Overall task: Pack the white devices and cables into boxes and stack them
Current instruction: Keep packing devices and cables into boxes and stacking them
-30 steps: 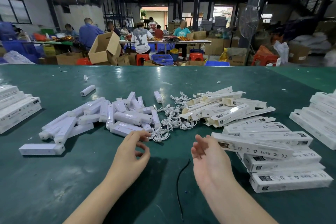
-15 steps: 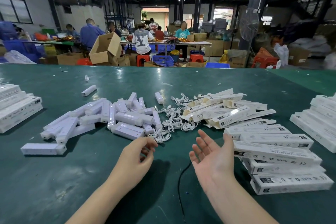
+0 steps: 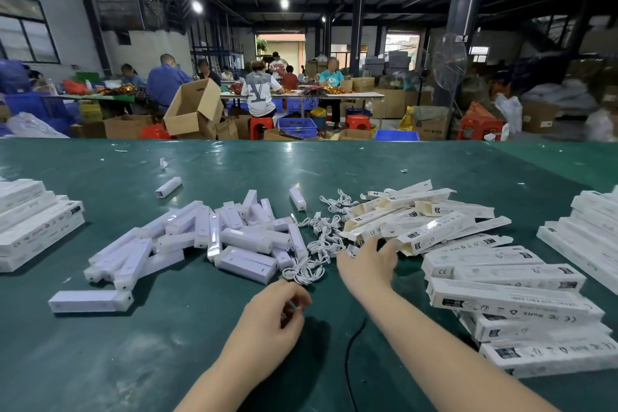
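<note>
A heap of white bar-shaped devices [image 3: 240, 237] lies left of centre on the green table [image 3: 100, 361]. Coiled white cables [image 3: 321, 237] sit in the middle. Right of them is a loose pile of open white boxes [image 3: 428, 214]. My right hand [image 3: 368, 261] stretches forward with spread fingers, its tips at the near edge of that pile, next to the cables. My left hand [image 3: 272, 314] hovers just in front of the nearest cable coil [image 3: 302, 274] with curled fingers; whether they pinch anything is unclear.
Closed boxes are stacked at the near right [image 3: 515, 298], far right [image 3: 588, 227] and far left [image 3: 33, 224]. One device [image 3: 88, 300] lies alone at the near left. A thin black cord [image 3: 351, 344] runs between my forearms. Several people work at tables beyond.
My right hand turned palm down and reached forward to the open boxes. My left hand stayed near the closest cable coil with its fingers curled.
</note>
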